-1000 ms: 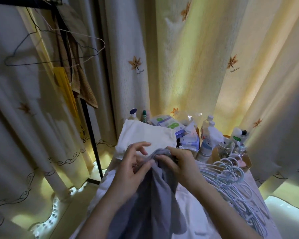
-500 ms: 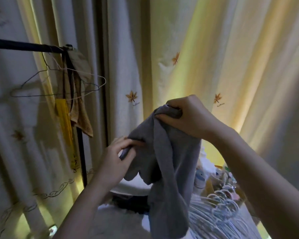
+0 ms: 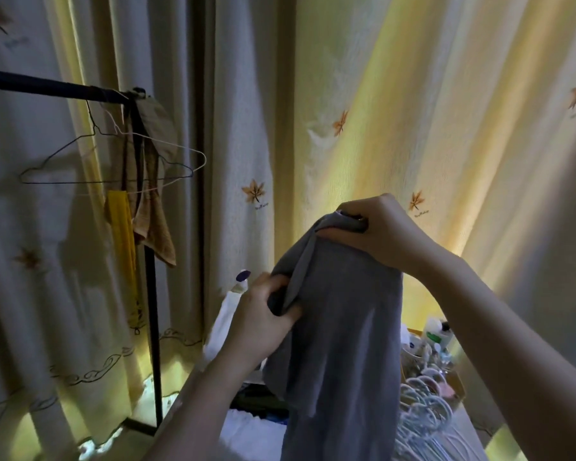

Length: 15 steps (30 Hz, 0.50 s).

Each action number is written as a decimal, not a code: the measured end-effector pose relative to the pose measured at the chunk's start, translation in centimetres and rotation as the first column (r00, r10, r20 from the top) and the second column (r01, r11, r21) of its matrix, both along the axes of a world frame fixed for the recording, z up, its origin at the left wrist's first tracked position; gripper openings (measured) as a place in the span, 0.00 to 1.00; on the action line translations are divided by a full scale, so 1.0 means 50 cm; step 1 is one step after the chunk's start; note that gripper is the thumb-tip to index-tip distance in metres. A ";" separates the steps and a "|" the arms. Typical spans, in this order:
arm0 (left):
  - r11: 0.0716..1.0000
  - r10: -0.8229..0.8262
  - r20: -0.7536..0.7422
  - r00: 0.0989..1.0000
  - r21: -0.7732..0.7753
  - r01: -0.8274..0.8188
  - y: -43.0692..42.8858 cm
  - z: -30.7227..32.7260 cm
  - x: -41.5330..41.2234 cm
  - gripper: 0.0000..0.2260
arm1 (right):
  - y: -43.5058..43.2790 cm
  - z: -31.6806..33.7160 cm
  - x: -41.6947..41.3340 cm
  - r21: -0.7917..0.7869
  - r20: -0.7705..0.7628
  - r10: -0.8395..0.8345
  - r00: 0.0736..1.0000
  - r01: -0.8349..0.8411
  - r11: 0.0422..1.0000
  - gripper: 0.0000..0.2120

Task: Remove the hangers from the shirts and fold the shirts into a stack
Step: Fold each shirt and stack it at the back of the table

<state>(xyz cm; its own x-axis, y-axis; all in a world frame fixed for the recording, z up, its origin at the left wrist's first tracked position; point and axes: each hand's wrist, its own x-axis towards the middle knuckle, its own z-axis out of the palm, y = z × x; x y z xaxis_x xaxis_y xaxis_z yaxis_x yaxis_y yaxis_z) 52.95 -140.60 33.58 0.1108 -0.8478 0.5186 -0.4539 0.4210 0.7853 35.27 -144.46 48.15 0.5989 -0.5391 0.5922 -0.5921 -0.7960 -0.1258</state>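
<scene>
A grey shirt [image 3: 343, 344] hangs in the air in front of me, held up by both hands. My right hand [image 3: 376, 232] grips its top edge, raised high at centre right. Lower and to the left, my left hand [image 3: 263, 314] clutches a bunched fold of the same shirt. A pile of white plastic hangers [image 3: 426, 414] lies on the surface at the lower right, partly hidden by the shirt. Behind my left hand a folded white garment [image 3: 222, 327] shows in part. No hanger is visible in the grey shirt.
A black clothes rack [image 3: 150, 294] stands at the left with two empty wire hangers [image 3: 113, 161] and brown and yellow cloths [image 3: 147, 211] on it. Bottles and jars [image 3: 436, 337] crowd the back right of the surface. Curtains [image 3: 413, 94] surround the area.
The grey shirt went from lying on the surface to hanging in the air. My right hand rose with its top edge, and my left hand now bunches a fold more tightly.
</scene>
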 end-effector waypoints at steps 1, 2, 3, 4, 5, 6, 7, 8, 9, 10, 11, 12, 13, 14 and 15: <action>0.999 -0.005 0.003 1.000 0.038 0.005 0.002 -0.012 0.001 0.11 | -0.001 0.000 -0.007 0.012 0.011 -0.014 1.000 0.014 1.000 0.19; 0.996 -0.014 0.002 1.000 0.092 0.014 0.006 -0.028 0.002 0.11 | -0.002 0.001 -0.015 0.027 0.025 -0.029 0.999 0.029 0.999 0.19; 0.987 -0.024 0.004 1.000 0.158 0.023 0.009 -0.047 0.005 0.11 | -0.003 0.002 -0.023 0.043 0.040 -0.043 0.998 0.041 0.998 0.19; 0.974 -0.032 0.006 0.999 0.225 0.030 0.012 -0.068 0.008 0.08 | -0.004 0.002 -0.032 0.061 0.056 -0.055 0.997 0.052 0.997 0.18; 0.958 -0.041 0.014 0.999 0.286 0.035 0.014 -0.090 0.013 0.06 | -0.006 0.003 -0.043 0.079 0.072 -0.070 0.995 0.064 0.995 0.18; 0.942 -0.057 0.022 0.998 0.333 0.046 0.017 -0.108 0.020 0.05 | -0.010 0.003 -0.055 0.092 0.081 -0.086 0.993 0.079 0.993 0.18; 0.930 -0.073 0.028 0.997 0.362 0.058 0.018 -0.123 0.028 0.07 | -0.013 0.001 -0.067 0.104 0.082 -0.101 0.992 0.092 0.990 0.19; 0.924 -0.081 0.014 0.997 0.376 0.070 0.017 -0.130 0.040 0.08 | -0.016 -0.002 -0.080 0.125 0.082 -0.113 0.990 0.102 0.987 0.20; 0.927 -0.082 -0.023 0.996 0.364 0.085 0.016 -0.129 0.054 0.08 | -0.020 -0.007 -0.092 0.155 0.087 -0.122 0.989 0.107 0.982 0.20; 0.941 -0.087 -0.071 0.994 0.322 0.105 0.015 -0.121 0.070 0.10 | -0.025 -0.014 -0.104 0.191 0.093 -0.129 0.987 0.110 0.975 0.22; 0.960 -0.092 -0.096 0.991 0.256 0.114 0.013 -0.107 0.088 0.13 | -0.029 -0.023 -0.115 0.220 0.099 -0.136 0.986 0.111 0.969 0.25; 0.975 -0.107 -0.107 0.989 0.186 0.125 0.012 -0.089 0.106 0.15 | -0.033 -0.032 -0.125 0.238 0.104 -0.144 0.984 0.116 0.964 0.26; 0.984 -0.120 -0.094 0.988 0.122 0.131 0.012 -0.069 0.123 0.17 | -0.037 -0.041 -0.134 0.248 0.116 -0.156 0.981 0.124 0.961 0.26; 0.987 -0.137 -0.081 0.987 0.068 0.142 0.013 -0.050 0.135 0.16 | -0.040 -0.049 -0.141 0.252 0.143 -0.170 0.975 0.130 0.959 0.25; 0.989 -0.143 -0.073 0.987 0.027 0.145 0.012 -0.036 0.143 0.15 | -0.042 -0.056 -0.147 0.255 0.182 -0.187 0.965 0.137 0.957 0.23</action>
<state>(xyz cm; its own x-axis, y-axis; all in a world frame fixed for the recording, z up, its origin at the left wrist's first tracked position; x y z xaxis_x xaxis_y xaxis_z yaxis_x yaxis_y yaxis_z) 60.09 -139.98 31.80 0.0219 -0.8737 0.4860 -0.3331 0.4520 0.8275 27.93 -146.55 45.34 0.3732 -0.7591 0.5334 -0.6529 -0.6234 -0.4303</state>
